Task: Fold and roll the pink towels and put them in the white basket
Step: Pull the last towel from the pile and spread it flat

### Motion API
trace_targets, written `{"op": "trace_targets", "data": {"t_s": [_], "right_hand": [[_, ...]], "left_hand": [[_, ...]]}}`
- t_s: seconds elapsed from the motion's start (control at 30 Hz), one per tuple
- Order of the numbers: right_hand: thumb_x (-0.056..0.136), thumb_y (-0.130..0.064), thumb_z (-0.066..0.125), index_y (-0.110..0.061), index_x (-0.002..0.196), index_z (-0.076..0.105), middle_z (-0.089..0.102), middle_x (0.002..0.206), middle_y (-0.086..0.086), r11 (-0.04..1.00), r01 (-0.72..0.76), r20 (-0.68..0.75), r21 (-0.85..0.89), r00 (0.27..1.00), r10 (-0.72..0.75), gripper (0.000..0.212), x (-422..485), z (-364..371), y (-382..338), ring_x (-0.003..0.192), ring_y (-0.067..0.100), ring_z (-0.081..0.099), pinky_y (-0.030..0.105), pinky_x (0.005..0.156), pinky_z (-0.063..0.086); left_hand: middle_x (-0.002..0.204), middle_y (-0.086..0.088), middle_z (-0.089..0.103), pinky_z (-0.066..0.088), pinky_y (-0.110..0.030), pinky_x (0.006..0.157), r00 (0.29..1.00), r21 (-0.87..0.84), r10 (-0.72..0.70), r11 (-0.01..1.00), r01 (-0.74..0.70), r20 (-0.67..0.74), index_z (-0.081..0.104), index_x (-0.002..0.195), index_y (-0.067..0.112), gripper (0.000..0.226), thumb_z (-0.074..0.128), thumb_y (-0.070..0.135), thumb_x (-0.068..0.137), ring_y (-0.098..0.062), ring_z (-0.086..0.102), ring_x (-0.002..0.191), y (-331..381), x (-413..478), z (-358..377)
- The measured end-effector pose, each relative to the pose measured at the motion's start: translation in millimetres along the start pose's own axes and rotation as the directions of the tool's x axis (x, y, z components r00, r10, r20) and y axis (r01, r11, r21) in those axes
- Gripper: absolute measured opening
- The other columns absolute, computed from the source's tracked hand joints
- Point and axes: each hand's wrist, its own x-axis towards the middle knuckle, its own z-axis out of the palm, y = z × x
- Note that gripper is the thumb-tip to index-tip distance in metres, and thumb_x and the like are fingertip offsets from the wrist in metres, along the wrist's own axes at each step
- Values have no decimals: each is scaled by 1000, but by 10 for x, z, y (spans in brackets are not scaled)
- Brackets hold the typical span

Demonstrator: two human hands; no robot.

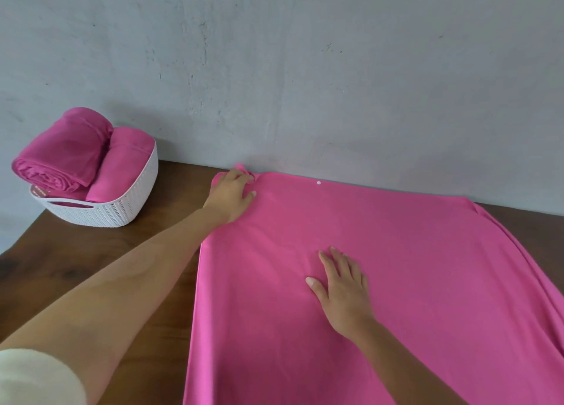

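Note:
A large pink towel (396, 267) lies spread flat over the right part of the wooden table (122, 267). My left hand (233, 195) reaches to the towel's far left corner by the wall and pinches the bunched cloth there. Near the towel's middle, my right hand (341, 288) rests flat with straight fingers. At the far left of the table stands the white basket (122, 209), holding two rolled pink towels (70, 157).
A grey wall (305, 68) runs right behind the table's back edge. The towel hangs over the table's near and right sides. Bare brown wood shows between the basket and the towel.

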Motion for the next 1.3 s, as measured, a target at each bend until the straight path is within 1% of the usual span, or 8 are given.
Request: {"op": "trace_targets", "data": {"t_s": [0.13, 0.37, 0.5, 0.67, 0.9, 1.0, 1.1, 1.3], "right_hand": [[88, -75, 2, -34, 160, 16, 5, 168, -9, 1000, -9, -4, 24, 1000, 9, 83, -5, 6, -6, 153, 19, 1, 41, 124, 5], [87, -74, 5, -35, 160, 15, 3, 168, -11, 999, -19, -4, 40, 1000, 19, 83, -9, -17, -33, 154, 17, -1, 38, 124, 2], [80, -84, -10, -36, 159, 15, 3, 168, -12, 998, -19, -19, 54, 1000, 20, 96, -3, 19, -15, 153, 17, -1, 39, 124, 2], [72, -88, -18, -38, 159, 15, 3, 167, -14, 997, -42, -27, 72, 999, 44, 105, -6, 18, -27, 153, 15, -3, 35, 123, -1], [95, -62, 50, -41, 156, 25, 12, 164, -18, 976, -75, 29, 206, 997, 71, 69, 65, -89, -34, 151, 11, 4, 37, 123, 6], [93, -59, 58, -43, 154, 29, 15, 162, -20, 962, -85, 27, 258, 996, 81, 69, 87, -99, -20, 148, 8, 7, 36, 123, 9], [90, -58, 62, -44, 152, 31, 18, 161, -20, 951, -98, 16, 292, 995, 97, 70, 104, -81, -9, 148, 9, 10, 35, 122, 11], [88, -58, 65, -45, 151, 33, 20, 159, -21, 943, -110, 10, 314, 994, 113, 71, 103, -97, -16, 147, 7, 12, 35, 121, 12]], "left_hand": [[122, 2, 61, 42, -45, 107, 996, -65, 85, 994, -86, -6, 56, 128, 21, 35, 62, 32, 96, -23, 56, 119, -92, -49, 25], [125, -8, 61, 41, -45, 104, 998, -52, -63, 997, 63, 6, 48, 132, 9, 43, 61, 32, 97, -30, 49, 123, -174, 48, 9], [123, -16, 60, 38, -44, 106, 976, -90, -198, 978, 190, -89, 51, 127, 0, 41, 62, 28, 98, -36, 48, 119, -188, 183, -48], [105, -8, 72, 52, -41, 95, 892, -330, -444, 857, 395, -85, 67, 110, 11, 31, 62, 35, 90, -32, 66, 106, -236, 503, -85], [97, -11, 71, 51, -32, 71, 764, -422, -644, 697, 580, -15, 68, 96, 8, 29, 70, 37, 91, -27, 63, 81, -46, 722, -197], [110, -14, 69, 58, -38, 87, 691, -446, -723, 615, 650, 10, 62, 103, 7, 20, 68, 20, 89, -32, 67, 99, -50, 784, -240], [127, -18, 63, 50, -43, 103, 687, -390, -727, 633, 669, 0, 57, 126, 4, 35, 60, 11, 92, -36, 59, 121, -38, 818, -211], [128, -20, 64, 51, -39, 99, 720, -359, -694, 679, 640, -28, 59, 124, -1, 31, 54, 11, 96, -37, 60, 121, -61, 767, -130]]}}
